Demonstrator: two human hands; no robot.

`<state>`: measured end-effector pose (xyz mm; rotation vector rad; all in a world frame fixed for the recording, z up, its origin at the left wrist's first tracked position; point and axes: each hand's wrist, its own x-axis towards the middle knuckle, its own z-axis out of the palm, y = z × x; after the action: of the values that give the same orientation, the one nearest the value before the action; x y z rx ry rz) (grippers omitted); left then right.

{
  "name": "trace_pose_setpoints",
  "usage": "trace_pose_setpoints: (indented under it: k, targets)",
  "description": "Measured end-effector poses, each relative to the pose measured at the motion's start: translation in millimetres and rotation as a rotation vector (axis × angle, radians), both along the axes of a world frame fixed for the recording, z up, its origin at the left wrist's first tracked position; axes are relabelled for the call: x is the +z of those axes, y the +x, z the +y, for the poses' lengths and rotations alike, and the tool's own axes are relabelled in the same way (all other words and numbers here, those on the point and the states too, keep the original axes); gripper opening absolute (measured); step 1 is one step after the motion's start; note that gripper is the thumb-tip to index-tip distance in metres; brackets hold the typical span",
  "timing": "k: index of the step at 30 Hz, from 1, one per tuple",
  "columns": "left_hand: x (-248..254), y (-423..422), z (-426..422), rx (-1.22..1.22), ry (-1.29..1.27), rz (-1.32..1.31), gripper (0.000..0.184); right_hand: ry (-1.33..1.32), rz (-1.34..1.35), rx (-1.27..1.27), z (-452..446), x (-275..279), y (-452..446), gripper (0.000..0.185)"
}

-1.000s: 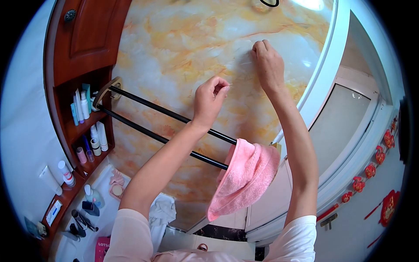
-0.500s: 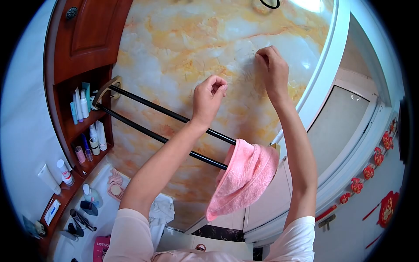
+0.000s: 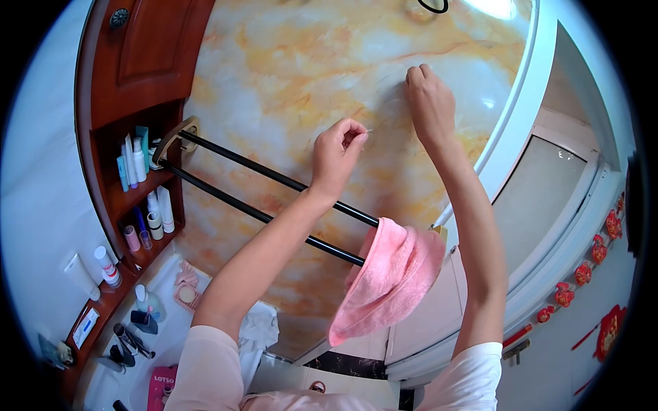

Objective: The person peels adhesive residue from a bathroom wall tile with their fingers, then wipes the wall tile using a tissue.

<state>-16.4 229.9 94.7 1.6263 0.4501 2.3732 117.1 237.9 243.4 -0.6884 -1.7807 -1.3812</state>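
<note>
My left hand (image 3: pixel 334 159) is raised in front of the marbled wall (image 3: pixel 288 75), thumb and forefinger pinched together. A tiny pale tip sticks out of that pinch, too small to name. Higher and to the right, my right hand (image 3: pixel 432 108) is closed close to the wall, its back toward me. Its fingertips are turned away, so whatever they hold is hidden. Below both hands runs a double black towel rail (image 3: pixel 243 168), crossed by my left forearm. A pink towel (image 3: pixel 391 274) hangs over the right end of the rail.
On the left stands a red-brown wooden cabinet (image 3: pixel 154 51) with bottles and tubes on its shelves. A white counter (image 3: pixel 113 383) below carries more toiletries. A white door frame (image 3: pixel 524 103) rises on the right. A black loop (image 3: pixel 433 7) shows at the top.
The view has shifted slightly. My left hand has moved a little to the right, and a pale tip now shows at its fingertips. My right hand has turned its back more toward me.
</note>
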Motion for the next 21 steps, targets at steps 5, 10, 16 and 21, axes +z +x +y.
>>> trace_pose_setpoints:
  k: [5,10,16,21]
  targets:
    - [-0.3,-1.6,3.1,0.026,-0.010,-0.009,0.004,-0.065,-0.027,-0.118,-3.9,10.5,-8.0,0.008]
    - [0.5,-6.3,3.3,0.031,-0.044,0.008,0.003,-0.114,-0.077,-0.022,3.1,17.0,-0.3,0.007]
    - [-0.4,-6.8,3.1,0.027,-0.084,0.028,0.003,-0.533,0.145,0.373,-12.6,2.1,8.3,0.011]
    - [2.9,-4.0,4.1,-0.175,-0.091,-0.099,0.002,-0.892,0.268,0.651,-7.1,-34.4,21.3,0.011]
